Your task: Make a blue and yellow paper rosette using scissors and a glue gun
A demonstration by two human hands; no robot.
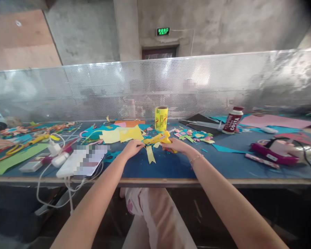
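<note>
My right hand (177,145) is closed around a yellow glue gun (159,138), whose nozzle points left toward my other hand. Opposite it, my left hand (133,148) is closed in a pinch at the edge of a piece of cut paper. From that piece a pale yellow paper strip (150,155) with a notched end hangs toward me. Just behind my hands lie yellow paper sheets (123,135) and teal scraps. A yellow roll (161,118) stands upright beyond the glue gun. Right of it are paper flowers (197,135) in teal, pink and green.
On the left are a white power bank (71,162), a phone (94,160), cables and yellow scissors (18,148). A dark red bottle (232,120) stands at right, near a purple pouch (273,154). A perforated metal screen (93,90) runs along the table's back.
</note>
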